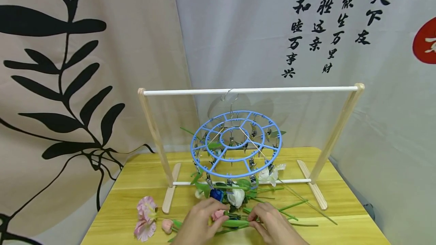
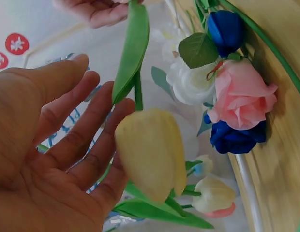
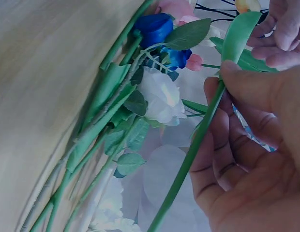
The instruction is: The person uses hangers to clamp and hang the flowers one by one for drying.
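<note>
In the right wrist view my right hand [image 3: 256, 145] pinches the green stem [image 3: 191, 150] of a tulip between thumb and fingers, just below its leaf [image 3: 237, 36]. The tulip's pale yellow head [image 2: 150, 152] fills the middle of the left wrist view. Beside it my left hand [image 2: 67, 130] is spread with fingers extended, the fingertips next to or touching the bloom; contact is hard to tell. Seen from the head, the left hand [image 1: 204, 220] and right hand [image 1: 269, 222] are low over the table's front, with the leaf between them. The yellow head does not show clearly there.
A blue round clip hanger [image 1: 235, 146] hangs from the white bar [image 1: 252, 90] of a wooden stand, some flowers clipped on it. On the table lie a pink rose [image 2: 242, 94], blue roses [image 3: 155, 30], a white rose [image 3: 159, 94], several stems and pink blossoms [image 1: 146, 216].
</note>
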